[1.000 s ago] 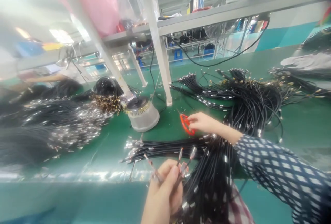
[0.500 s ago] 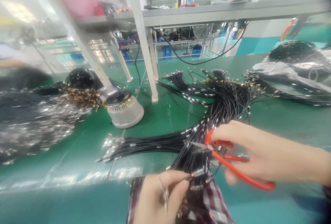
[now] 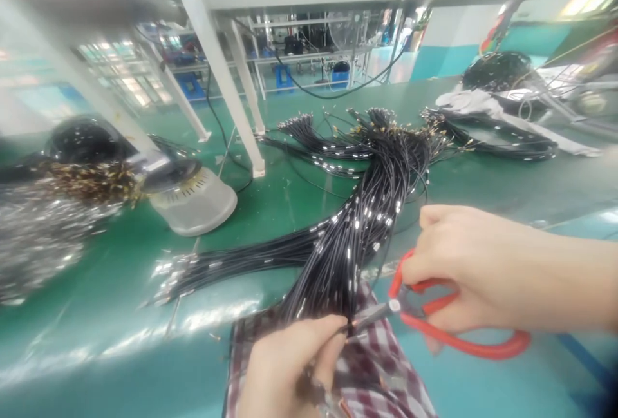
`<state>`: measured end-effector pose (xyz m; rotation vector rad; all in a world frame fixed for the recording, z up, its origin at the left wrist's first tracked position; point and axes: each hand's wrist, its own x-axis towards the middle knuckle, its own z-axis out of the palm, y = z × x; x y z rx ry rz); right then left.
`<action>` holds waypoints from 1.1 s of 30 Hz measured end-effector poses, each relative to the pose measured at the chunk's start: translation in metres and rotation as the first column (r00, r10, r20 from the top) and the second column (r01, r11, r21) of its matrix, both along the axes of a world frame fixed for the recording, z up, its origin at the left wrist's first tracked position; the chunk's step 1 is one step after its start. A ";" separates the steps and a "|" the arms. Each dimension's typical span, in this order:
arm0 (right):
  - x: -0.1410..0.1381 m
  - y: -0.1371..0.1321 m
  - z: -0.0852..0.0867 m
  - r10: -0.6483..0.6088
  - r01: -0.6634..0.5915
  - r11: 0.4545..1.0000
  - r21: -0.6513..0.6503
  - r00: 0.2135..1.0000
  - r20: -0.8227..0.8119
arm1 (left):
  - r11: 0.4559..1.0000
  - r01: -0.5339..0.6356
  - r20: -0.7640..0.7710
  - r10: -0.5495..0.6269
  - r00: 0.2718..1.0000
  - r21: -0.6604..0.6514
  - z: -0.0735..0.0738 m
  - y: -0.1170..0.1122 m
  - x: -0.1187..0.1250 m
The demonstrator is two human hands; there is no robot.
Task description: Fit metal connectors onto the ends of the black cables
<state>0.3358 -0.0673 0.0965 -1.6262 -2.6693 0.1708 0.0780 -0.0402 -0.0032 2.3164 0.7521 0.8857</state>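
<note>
My right hand (image 3: pixel 454 270) is closed round the red handles of a pair of scissors (image 3: pixel 394 306). Its blades point left, right at the fingertips of my left hand (image 3: pixel 299 353). A thin black cable (image 3: pixel 348 326) is pinched between the left thumb and forefinger, with a coppery end beside the blades. Whether the blades touch the cable I cannot tell. Behind both hands a thick bundle of black cables (image 3: pixel 333 257) with small white sleeves hangs over the table edge onto a checked cloth (image 3: pixel 371 366). A side branch of the cables (image 3: pixel 255 257) runs left to pale tips.
A white plastic tub (image 3: pixel 197 205) stands left beside a white shelf leg (image 3: pixel 217 64). More cables with brassy ends (image 3: pixel 91 183) lie at far left. Coiled cables (image 3: pixel 506 141) and white cloth (image 3: pixel 473 105) rest at back right on the green table (image 3: pixel 309 212).
The scissors have moved down from above the cable bundle to my left fingertips, their blades nearer together. The view has tilted down and turned right.
</note>
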 end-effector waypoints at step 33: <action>-0.001 0.009 -0.016 -0.230 0.039 0.841 -0.540 0.929 -0.290 | 0.996 -0.017 0.067 0.023 0.997 -0.093 0.014 0.000 -0.002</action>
